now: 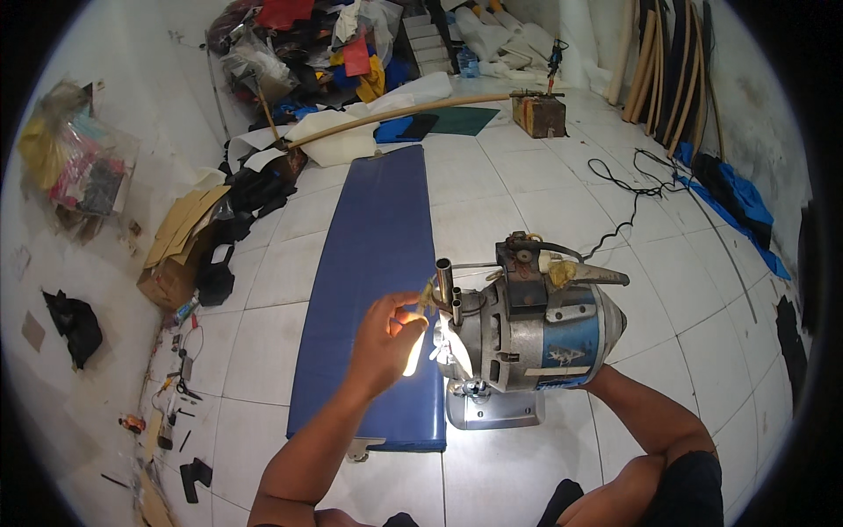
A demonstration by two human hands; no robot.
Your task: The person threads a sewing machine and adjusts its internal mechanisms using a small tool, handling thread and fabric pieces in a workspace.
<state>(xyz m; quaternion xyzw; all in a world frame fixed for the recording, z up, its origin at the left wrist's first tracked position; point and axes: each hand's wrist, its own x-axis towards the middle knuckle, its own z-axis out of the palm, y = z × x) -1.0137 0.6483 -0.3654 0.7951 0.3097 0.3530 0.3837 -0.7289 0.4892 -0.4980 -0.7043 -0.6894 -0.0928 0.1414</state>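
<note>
A grey, blue-banded electric fabric cutting machine (531, 329) stands in front of me, its motor housing toward my right and a metal base plate (500, 411) below. Upright metal tubes (444, 279) rise at its left side. Beside them, my left hand (384, 344) is closed in a pinch at a small yellowish part (428, 297), too small to name. Bright light shines between that hand and the machine. My right hand (601, 379) reaches to the housing's lower right; the machine hides its fingers.
A long blue padded board (369, 272) lies left of the machine. A black cable (615, 227) trails to the back right. Small tools lie by the left wall, near a cardboard box (171, 281). A curved wooden pole (404, 114) spans the back, before heaped fabric.
</note>
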